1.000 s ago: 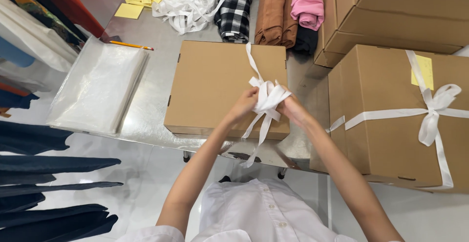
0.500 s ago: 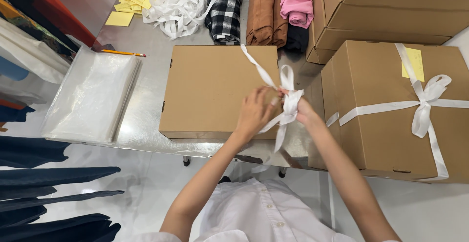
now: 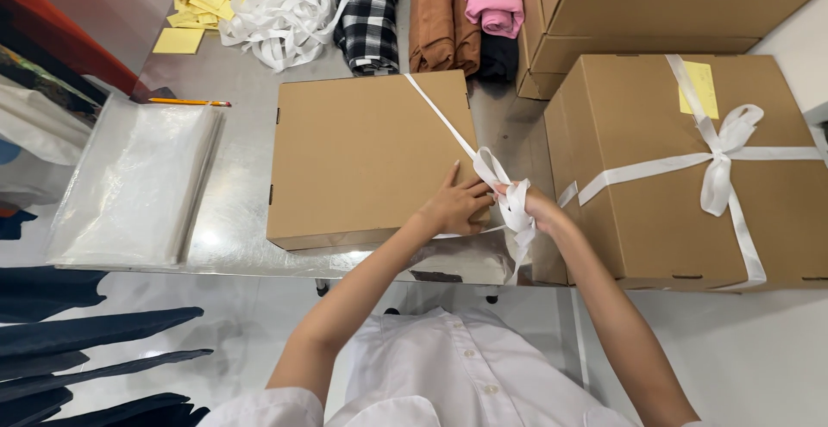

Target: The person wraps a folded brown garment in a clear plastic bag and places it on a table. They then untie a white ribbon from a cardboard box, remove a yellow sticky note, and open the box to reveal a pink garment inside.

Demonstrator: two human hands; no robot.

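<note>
Both hands (left hand (image 3: 454,209), right hand (image 3: 536,205)) grip white ribbon (image 3: 504,187) on cardboard box (image 3: 366,155).

— We get bright, even light from overhead; it glares off the metal worktop (image 3: 241,211) in pale patches near its front edge.

— We agree. Shadows stay short and soft, tucked under the brown box (image 3: 371,155) and the stacked boxes. Focus holds sharp across the middle.

— We notice wide-lens bending at the edges, where straight lines lean outward, and the dark garments (image 3: 78,367) at lower left lose detail.
</note>
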